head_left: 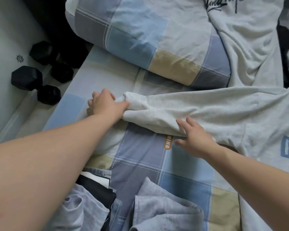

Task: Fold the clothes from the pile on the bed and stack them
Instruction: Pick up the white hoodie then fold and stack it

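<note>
Clothes pile (157, 207) lies nearest, at the lower edge of the head view: crumpled pale blue-grey garments with a black garment (97, 189) tucked among them, all on the checked bedsheet (140, 157). Beyond it, a light grey sweatshirt (240, 117) with blue lettering is spread across the bed, its sleeve (165, 110) stretched out to the left. The right hand (195, 139) rests on the sleeve's near edge, fingers straight and spread on the fabric, thumb just below the edge by the sheet. Farther out, the left hand (105, 105) has its fingers curled round the ribbed cuff (122, 99), gripping it. Past the sleeve sits a checked pillow (140, 39), and to its right a second grey garment (240, 34) with black script print. Two black dumbbells (33, 80) lie on the floor left of the bed.
</note>
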`<state>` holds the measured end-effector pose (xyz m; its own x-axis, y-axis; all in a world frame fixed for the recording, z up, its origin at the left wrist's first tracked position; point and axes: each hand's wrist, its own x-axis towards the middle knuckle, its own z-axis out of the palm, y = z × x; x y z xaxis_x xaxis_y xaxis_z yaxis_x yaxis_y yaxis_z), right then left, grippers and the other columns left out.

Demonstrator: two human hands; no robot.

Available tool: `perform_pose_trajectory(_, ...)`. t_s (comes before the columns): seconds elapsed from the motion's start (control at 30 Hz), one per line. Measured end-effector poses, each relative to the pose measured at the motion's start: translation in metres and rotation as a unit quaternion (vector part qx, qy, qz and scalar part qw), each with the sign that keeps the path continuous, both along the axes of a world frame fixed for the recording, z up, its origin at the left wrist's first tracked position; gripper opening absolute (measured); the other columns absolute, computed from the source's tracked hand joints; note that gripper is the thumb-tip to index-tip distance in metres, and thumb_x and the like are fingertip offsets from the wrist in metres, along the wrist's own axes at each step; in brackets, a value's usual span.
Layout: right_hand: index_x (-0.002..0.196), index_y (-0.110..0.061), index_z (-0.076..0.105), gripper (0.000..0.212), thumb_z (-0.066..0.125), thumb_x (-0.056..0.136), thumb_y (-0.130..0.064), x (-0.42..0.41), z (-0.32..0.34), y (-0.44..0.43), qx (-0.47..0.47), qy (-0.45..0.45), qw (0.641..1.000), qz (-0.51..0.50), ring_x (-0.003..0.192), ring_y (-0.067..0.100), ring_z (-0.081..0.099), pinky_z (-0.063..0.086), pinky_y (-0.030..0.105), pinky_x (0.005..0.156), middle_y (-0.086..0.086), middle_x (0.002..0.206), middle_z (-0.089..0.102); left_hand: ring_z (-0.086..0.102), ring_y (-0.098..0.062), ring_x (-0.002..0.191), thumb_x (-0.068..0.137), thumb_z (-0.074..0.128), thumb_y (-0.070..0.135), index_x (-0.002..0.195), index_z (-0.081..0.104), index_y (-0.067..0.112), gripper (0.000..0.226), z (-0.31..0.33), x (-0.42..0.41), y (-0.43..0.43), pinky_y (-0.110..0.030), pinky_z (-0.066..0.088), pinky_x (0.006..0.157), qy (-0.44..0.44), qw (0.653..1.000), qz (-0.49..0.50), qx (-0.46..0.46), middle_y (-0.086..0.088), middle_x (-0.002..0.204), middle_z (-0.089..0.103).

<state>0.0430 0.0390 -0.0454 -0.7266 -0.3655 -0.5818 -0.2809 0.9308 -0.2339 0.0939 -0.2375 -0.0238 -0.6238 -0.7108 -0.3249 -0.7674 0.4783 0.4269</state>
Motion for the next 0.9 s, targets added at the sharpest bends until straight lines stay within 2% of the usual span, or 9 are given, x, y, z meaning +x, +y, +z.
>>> perform_pose_trajectory(0.07,0.134,-0.03,0.045,0.053,0.067,0.086,-0.03,0.0,-0.009,-0.001,-0.024,0.019,1.0,0.004,0.127,0.027,0.042,0.047,0.051,0.096,-0.002,0.131,0.04,0.049,-0.03,0.116,0.083,0.066,0.056,0.094,0.057,0.027,0.033,-0.002,0.001,0.004,-0.041,0.04,0.098,0.001,0.995,-0.076,-0.07,-0.003,0.121,0.053)
perform_pose_trajectory(0.13,0.121,-0.025,0.051,0.036,0.062,0.087,-0.022,0.0,-0.014,-0.001,-0.046,0.046,0.998,-0.005,0.117,0.028,0.05,0.051,0.05,0.086,-0.002,0.123,0.047,0.056,-0.03,0.11,0.082,0.064,0.062,0.093,0.06,0.026,0.037,-0.007,0.001,0.006,-0.041,0.045,0.096,-0.033,0.994,-0.094,-0.035,-0.002,0.116,0.061)
perform_pose_trajectory(0.2,0.115,-0.023,0.052,0.028,0.06,0.088,-0.019,0.0,-0.015,-0.002,-0.054,0.06,0.997,-0.011,0.111,0.028,0.052,0.052,0.049,0.082,-0.001,0.119,0.048,0.056,-0.032,0.117,0.078,0.064,0.07,0.114,0.06,0.022,0.061,-0.01,-0.002,0.009,-0.044,0.045,0.099,-0.077,0.996,-0.037,0.02,-0.006,0.125,0.059)
perform_pose_trajectory(0.3,0.113,-0.022,0.052,0.027,0.059,0.088,-0.019,0.001,-0.017,-0.002,-0.06,0.063,0.996,-0.009,0.11,0.029,0.052,0.052,0.05,0.082,-0.001,0.118,0.048,0.046,-0.035,0.128,0.077,0.07,0.066,0.132,0.046,0.013,0.081,-0.012,-0.005,0.01,-0.046,0.04,0.102,-0.053,0.997,0.048,-0.001,-0.011,0.138,0.046)
perform_pose_trajectory(0.43,0.115,-0.023,0.052,0.03,0.059,0.086,-0.021,0.0,-0.015,-0.003,-0.055,0.047,0.997,-0.018,0.112,0.027,0.051,0.052,0.05,0.085,-0.003,0.12,0.047,0.06,-0.032,0.109,0.085,0.076,0.038,0.118,0.059,0.007,0.049,-0.016,-0.007,-0.005,-0.033,0.045,0.085,-0.013,0.977,0.122,0.173,-0.011,0.121,0.064)
perform_pose_trajectory(0.57,0.12,-0.024,0.051,0.035,0.063,0.088,-0.027,-0.002,-0.009,-0.008,-0.036,0.028,0.999,-0.02,0.114,0.023,0.05,0.05,0.047,0.089,-0.005,0.12,0.046,0.058,-0.027,0.094,0.097,0.063,0.029,0.099,0.058,0.016,0.014,-0.005,-0.009,-0.014,-0.028,0.04,0.079,0.094,0.969,0.154,0.169,-0.001,0.097,0.062)
perform_pose_trajectory(0.73,0.127,-0.027,0.05,0.037,0.061,0.091,-0.031,-0.005,-0.003,-0.016,-0.031,0.034,0.999,-0.027,0.111,0.026,0.054,0.049,0.045,0.091,-0.005,0.124,0.048,0.048,-0.021,0.08,0.104,0.048,0.025,0.1,0.043,0.018,0.01,0.013,-0.024,-0.021,-0.029,0.036,0.076,0.192,0.949,0.205,0.143,0.007,0.083,0.047)
perform_pose_trajectory(0.83,0.121,-0.024,0.051,0.027,0.056,0.095,-0.03,-0.005,-0.002,-0.019,-0.011,0.068,0.997,-0.025,0.104,0.029,0.055,0.048,0.042,0.086,-0.001,0.125,0.051,0.051,-0.023,0.087,0.104,0.05,0.031,0.107,0.044,0.017,0.015,0.011,-0.025,-0.019,-0.03,0.036,0.076,0.159,0.963,0.17,0.135,0.004,0.095,0.051)
perform_pose_trajectory(0.9,0.108,-0.021,0.051,0.014,0.054,0.097,-0.028,-0.004,-0.002,-0.021,-0.027,0.083,0.995,-0.039,0.094,0.028,0.054,0.048,0.04,0.078,0.001,0.115,0.054,0.053,-0.025,0.096,0.096,0.06,0.047,0.119,0.046,0.016,0.041,0.006,-0.018,-0.021,-0.032,0.041,0.082,0.113,0.959,0.165,0.202,0.001,0.108,0.054)
